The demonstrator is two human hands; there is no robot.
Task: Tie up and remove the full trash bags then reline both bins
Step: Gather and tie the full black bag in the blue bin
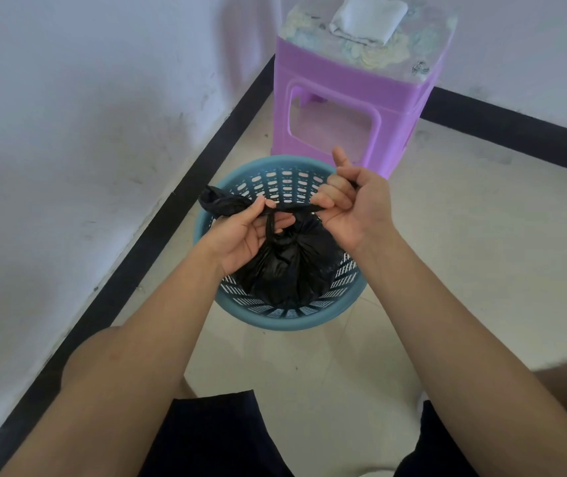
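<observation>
A black trash bag (285, 266) sits inside a round blue plastic bin (275, 318) with slotted walls, on the floor in the middle of the view. The bag's neck is gathered into a knot above the bin. My left hand (244, 235) pinches one twisted end of the bag, whose loose tip sticks out to the left. My right hand (354, 204) is closed on the other twisted end. A taut strip of bag runs between the two hands, just above the knot.
A purple plastic stool (347, 108) stands right behind the bin, with a folded white cloth (368, 18) on its top. A white wall with a black skirting board (172, 201) runs along the left. Pale floor tiles lie to the right.
</observation>
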